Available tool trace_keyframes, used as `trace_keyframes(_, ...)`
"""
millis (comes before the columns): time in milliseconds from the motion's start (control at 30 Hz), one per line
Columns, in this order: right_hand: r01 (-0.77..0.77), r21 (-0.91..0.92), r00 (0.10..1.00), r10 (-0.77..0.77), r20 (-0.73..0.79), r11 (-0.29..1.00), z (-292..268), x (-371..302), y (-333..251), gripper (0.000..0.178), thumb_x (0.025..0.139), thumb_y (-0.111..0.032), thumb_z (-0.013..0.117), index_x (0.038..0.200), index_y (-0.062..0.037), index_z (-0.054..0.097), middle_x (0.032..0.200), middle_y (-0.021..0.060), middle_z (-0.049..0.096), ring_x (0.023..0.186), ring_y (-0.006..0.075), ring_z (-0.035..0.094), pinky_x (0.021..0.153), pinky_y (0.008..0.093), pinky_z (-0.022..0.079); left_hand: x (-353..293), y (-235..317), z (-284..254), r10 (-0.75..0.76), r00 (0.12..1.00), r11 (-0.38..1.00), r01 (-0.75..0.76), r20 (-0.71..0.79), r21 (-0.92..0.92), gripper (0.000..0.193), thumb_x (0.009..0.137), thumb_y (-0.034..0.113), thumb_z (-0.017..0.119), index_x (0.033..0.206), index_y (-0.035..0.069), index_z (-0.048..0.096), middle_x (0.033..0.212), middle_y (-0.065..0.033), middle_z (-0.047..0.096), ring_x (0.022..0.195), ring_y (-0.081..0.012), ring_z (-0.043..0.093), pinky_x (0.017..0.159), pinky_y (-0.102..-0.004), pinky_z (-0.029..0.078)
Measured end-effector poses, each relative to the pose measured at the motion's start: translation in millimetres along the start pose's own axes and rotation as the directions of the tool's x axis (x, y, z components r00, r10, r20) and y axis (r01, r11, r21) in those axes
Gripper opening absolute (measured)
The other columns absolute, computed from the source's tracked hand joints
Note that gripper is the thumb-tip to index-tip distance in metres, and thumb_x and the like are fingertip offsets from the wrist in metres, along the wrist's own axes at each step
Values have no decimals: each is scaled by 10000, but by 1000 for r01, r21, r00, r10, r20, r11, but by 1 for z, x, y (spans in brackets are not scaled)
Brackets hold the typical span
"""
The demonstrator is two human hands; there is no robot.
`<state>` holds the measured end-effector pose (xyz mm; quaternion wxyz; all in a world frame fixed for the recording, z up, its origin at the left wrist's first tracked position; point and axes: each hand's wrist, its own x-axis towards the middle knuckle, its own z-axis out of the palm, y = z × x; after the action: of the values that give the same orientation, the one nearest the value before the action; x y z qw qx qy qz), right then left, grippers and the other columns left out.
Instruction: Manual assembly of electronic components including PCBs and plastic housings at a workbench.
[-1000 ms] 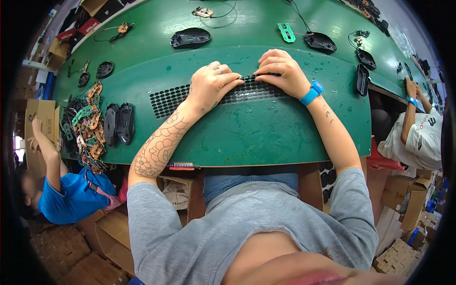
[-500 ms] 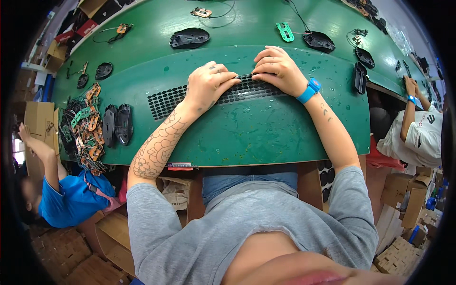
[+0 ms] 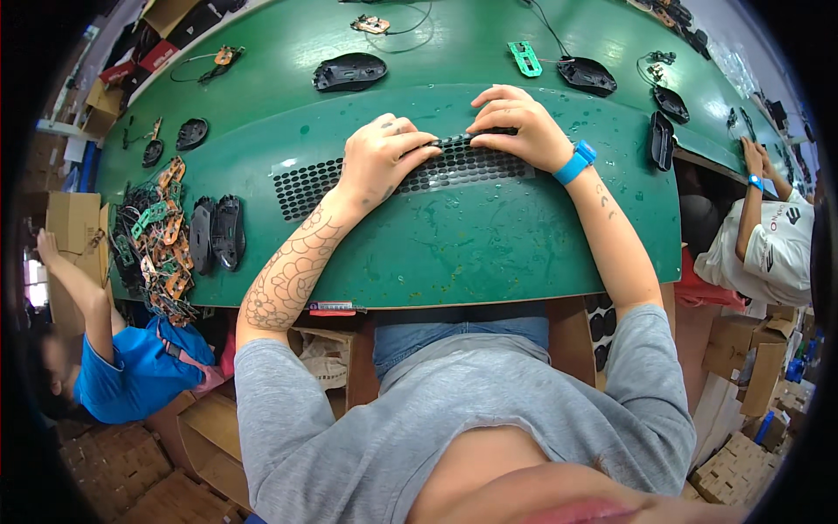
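A clear sheet covered with rows of small round black pads lies on the green mat in front of me. My left hand rests over its middle, thumb and forefinger pinched at the far edge. To the right, my right hand pinches the same far edge with thumb and forefinger, the other fingers loosely curled above. Between the two pinches the edge looks slightly bent up. My left hand and wrist hide part of the sheet.
Black mouse shells and a green circuit board lie beyond the mat. At left are a heap of circuit boards with wires and two upright-lying shells. Co-workers sit left, in a blue shirt, and right, in a white shirt.
My right hand has shifted slightly right, and the sheet's far edge between my fingers looks more bent up. My left hand keeps its pinch in nearly the same place.
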<state>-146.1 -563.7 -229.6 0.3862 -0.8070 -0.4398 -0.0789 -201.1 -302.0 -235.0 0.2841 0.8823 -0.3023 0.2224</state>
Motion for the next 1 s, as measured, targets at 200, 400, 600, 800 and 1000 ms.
trace_keyframes(200, 85, -52, 996, -83, 37, 995, -3, 2, 4, 133, 787, -135, 812, 898, -71, 774, 932, 7, 714, 1097, 215, 622, 991, 370, 478, 2, -2, -1, -1, 1000, 1000, 1, 7, -22, 112, 831, 215, 777, 879, 114, 776, 782, 36, 645, 689, -124, 550, 613, -255, 465)
trace_keyframes(400, 99, -80, 995, -97, 29, 992, -6, 1, 1, 114, 808, -134, 794, 901, -73, 773, 915, 3, 710, 1086, 214, 625, 980, 370, 483, -1, -6, -1, -37, 999, 997, 39, 32, -64, 121, 831, 211, 779, 878, 100, 779, 783, 32, 648, 698, -122, 557, 620, -253, 469)
trace_keyframes(600, 99, -88, 995, -95, 42, 991, -11, 0, 7, 104, 830, -162, 780, 898, -84, 772, 903, 6, 716, 1037, 201, 632, 935, 355, 497, 2, -8, 0, -35, 998, 993, 40, 46, -109, 117, 835, 198, 778, 880, 90, 783, 788, 27, 653, 702, -119, 559, 621, -252, 471)
trace_keyframes(800, 121, -103, 992, -117, 42, 987, -11, 3, 4, 103, 829, -159, 782, 900, -86, 771, 907, 5, 717, 1040, 204, 632, 936, 358, 499, 1, -10, -2, -58, 996, 990, 66, 61, -124, 114, 835, 191, 779, 883, 87, 783, 791, 24, 655, 700, -119, 557, 617, -254, 470)
trace_keyframes(1000, 153, -186, 988, -145, 52, 971, -15, 1, 5, 167, 816, -169, 801, 947, -70, 778, 900, 34, 713, 954, 206, 632, 851, 331, 517, 1, -10, -5, -87, 991, 983, 102, 97, -153, 119, 834, 117, 778, 931, 48, 781, 802, -4, 655, 729, -132, 553, 670, -258, 463)
